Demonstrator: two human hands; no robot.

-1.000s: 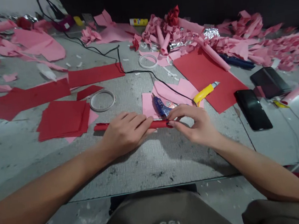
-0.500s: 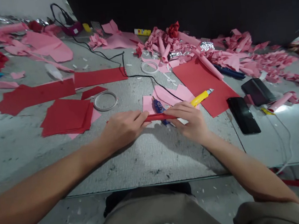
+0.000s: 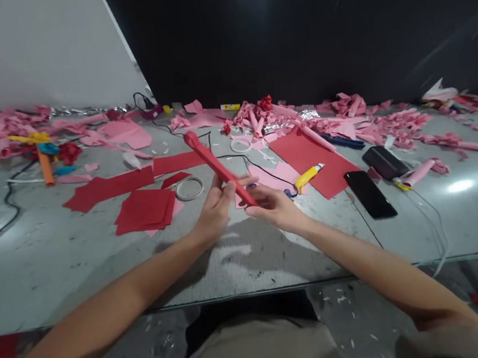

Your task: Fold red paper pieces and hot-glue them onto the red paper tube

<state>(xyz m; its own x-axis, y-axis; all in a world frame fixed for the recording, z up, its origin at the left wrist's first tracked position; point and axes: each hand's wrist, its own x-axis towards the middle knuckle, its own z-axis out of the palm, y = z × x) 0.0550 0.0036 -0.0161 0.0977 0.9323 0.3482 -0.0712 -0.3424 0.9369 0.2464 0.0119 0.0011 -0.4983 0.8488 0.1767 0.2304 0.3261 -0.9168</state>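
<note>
A rolled red paper stick (image 3: 216,165), with a rounded bud-like top, slants up to the left above the table. My left hand (image 3: 216,207) grips it around the middle, the thumb lying along its side. At the lower right end, my right hand (image 3: 274,206) pinches it between thumb and fingers. Pink paper pieces (image 3: 280,173) lie behind my hands, and a blue item there is mostly hidden by my fingers. Just right of my right hand is a yellow box cutter (image 3: 308,178), resting partly on a red paper sheet (image 3: 328,175).
Stacked red paper squares (image 3: 144,210) and a tape roll (image 3: 189,189) lie on the left. A black phone (image 3: 370,194) and a dark case (image 3: 385,162) are on the right. Crumpled pink paper (image 3: 387,126) lines the back. A black cable (image 3: 258,162) crosses the middle.
The red stick has gone from lying level near the table to being raised and tilted, its rounded end now showing at upper left. The view has tipped upward.
</note>
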